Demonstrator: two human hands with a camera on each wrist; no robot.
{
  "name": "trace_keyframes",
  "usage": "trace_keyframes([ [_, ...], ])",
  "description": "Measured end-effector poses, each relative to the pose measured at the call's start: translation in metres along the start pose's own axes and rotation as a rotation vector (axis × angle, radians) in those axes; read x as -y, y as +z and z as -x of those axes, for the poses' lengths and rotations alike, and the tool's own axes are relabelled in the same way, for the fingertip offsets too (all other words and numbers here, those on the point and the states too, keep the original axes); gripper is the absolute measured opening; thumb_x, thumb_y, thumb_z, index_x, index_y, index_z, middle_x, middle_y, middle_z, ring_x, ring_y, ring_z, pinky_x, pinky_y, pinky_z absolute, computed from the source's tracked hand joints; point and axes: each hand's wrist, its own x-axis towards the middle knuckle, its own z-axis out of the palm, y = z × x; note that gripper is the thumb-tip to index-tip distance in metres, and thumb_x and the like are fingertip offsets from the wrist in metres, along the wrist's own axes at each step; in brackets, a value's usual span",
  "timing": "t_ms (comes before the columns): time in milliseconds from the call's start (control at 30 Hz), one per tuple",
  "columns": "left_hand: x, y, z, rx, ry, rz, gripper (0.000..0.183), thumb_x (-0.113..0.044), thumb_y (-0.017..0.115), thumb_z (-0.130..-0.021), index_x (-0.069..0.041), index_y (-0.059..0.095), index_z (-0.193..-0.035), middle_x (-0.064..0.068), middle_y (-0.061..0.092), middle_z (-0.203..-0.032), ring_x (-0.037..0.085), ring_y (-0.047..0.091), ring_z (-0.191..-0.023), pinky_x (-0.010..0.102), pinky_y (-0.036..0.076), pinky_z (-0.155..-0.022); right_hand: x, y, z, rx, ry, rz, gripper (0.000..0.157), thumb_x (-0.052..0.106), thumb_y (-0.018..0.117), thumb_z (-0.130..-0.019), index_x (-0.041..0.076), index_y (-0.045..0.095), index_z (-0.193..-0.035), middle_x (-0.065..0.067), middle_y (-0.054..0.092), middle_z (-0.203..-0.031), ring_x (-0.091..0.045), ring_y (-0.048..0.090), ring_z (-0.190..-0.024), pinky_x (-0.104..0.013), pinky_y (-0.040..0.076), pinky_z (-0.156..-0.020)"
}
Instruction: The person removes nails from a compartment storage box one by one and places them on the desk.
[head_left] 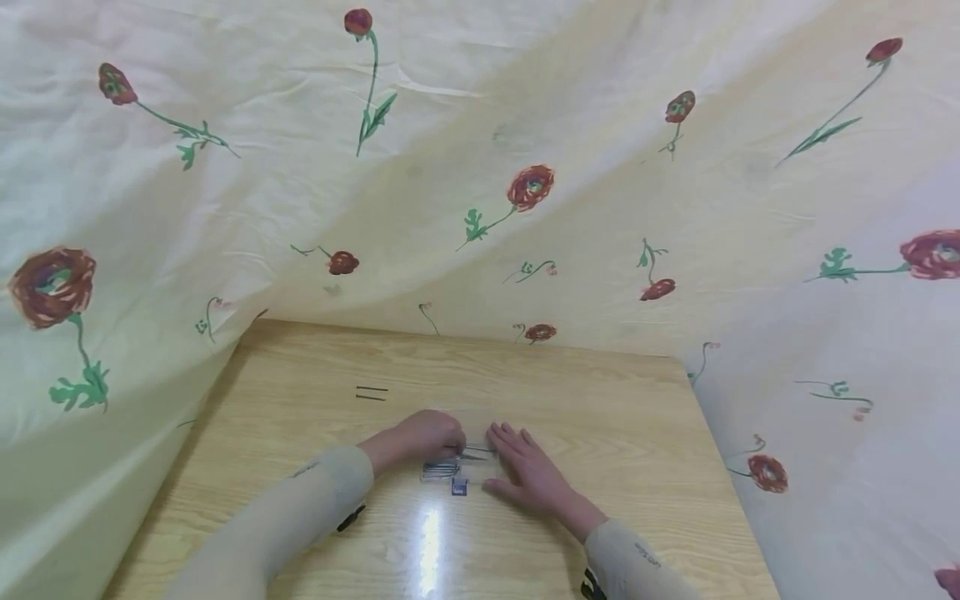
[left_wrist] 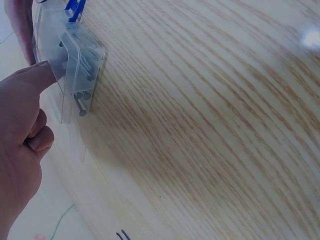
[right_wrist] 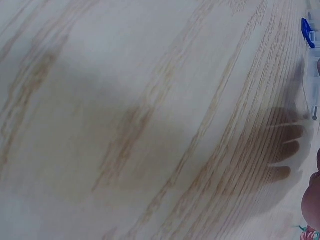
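A clear plastic box [left_wrist: 74, 55] with a blue latch [head_left: 459, 487] stands on the table between both hands. Several grey nails [head_left: 441, 471] lie in its left part; more rest farther back inside. My left hand [head_left: 427, 435] reaches into the box from the left, its outer fingers curled. The fingertips are at a slanting nail [head_left: 472, 457]; the plastic partly hides them in the left wrist view, so I cannot tell whether they pinch it. With fingers extended, my right hand [head_left: 534, 473] rests along the box's right side.
Two dark nails [head_left: 371, 392] lie side by side on the wooden table [head_left: 600, 408], behind and left of the box. Flower-patterned cloth [head_left: 450, 125] hangs around the table's back and sides. Light reflects off the tabletop in front of the box.
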Motion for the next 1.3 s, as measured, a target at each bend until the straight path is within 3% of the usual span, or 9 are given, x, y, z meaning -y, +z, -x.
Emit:
trace_keyframes([
  [400,-0.012,0.002,0.0,0.038,-0.081,0.014,0.006,-0.021,0.079,-0.096,-0.022,0.078,-0.091,-0.012,0.072,-0.084,0.003,0.065,-0.077,0.02,0.056,-0.078,0.003,-0.002,0.008,0.018,0.003,-0.022,0.088,0.057,0.067,-0.101,0.009,0.033,-0.167,-0.01,0.03,-0.174,-0.031,0.026,-0.161,-0.054,0.016,-0.131],
  [600,-0.019,0.003,0.006,0.024,-0.108,0.048,0.007,-0.022,0.078,-0.098,-0.02,0.077,-0.091,-0.01,0.072,-0.085,0.005,0.065,-0.077,0.022,0.057,-0.077,0.006,-0.001,0.013,0.009,0.0,-0.023,0.087,0.056,0.067,-0.101,0.008,0.035,-0.166,-0.012,0.032,-0.173,-0.033,0.028,-0.16,-0.056,0.018,-0.13],
  [767,-0.023,0.003,0.011,-0.009,-0.131,0.091,0.005,-0.021,0.076,-0.099,-0.017,0.078,-0.097,-0.007,0.075,-0.091,0.008,0.069,-0.084,0.025,0.059,-0.082,0.007,0.0,0.016,-0.03,-0.032,-0.024,0.085,0.052,0.07,-0.1,0.004,0.039,-0.163,-0.017,0.036,-0.17,-0.039,0.033,-0.157,-0.061,0.022,-0.128],
  [967,-0.023,0.001,0.017,-0.085,-0.162,0.155,0.006,-0.021,0.075,-0.099,-0.018,0.079,-0.101,-0.004,0.078,-0.102,0.012,0.072,-0.095,0.03,0.06,-0.09,0.007,-0.001,0.018,0.007,-0.008,-0.023,0.087,0.054,0.068,-0.101,0.007,0.035,-0.166,-0.013,0.031,-0.173,-0.035,0.028,-0.16,-0.058,0.018,-0.13],
  [1133,-0.019,-0.014,0.031,-0.123,-0.225,0.224,0.005,-0.022,0.076,-0.099,-0.018,0.078,-0.101,-0.003,0.078,-0.104,0.014,0.072,-0.096,0.035,0.061,-0.09,0.005,-0.002,0.018,0.029,0.0,-0.02,0.088,0.058,0.065,-0.101,0.009,0.033,-0.167,-0.01,0.029,-0.174,-0.031,0.025,-0.161,-0.056,0.016,-0.131],
  [1300,-0.003,-0.029,0.057,-0.167,-0.292,0.217,0.005,-0.018,0.076,-0.099,-0.014,0.077,-0.102,-0.001,0.078,-0.103,0.017,0.073,-0.097,0.038,0.061,-0.091,0.004,-0.001,0.017,0.032,-0.001,-0.002,0.089,0.06,0.064,-0.101,0.01,0.032,-0.167,-0.01,0.028,-0.174,-0.031,0.025,-0.161,-0.055,0.016,-0.131],
])
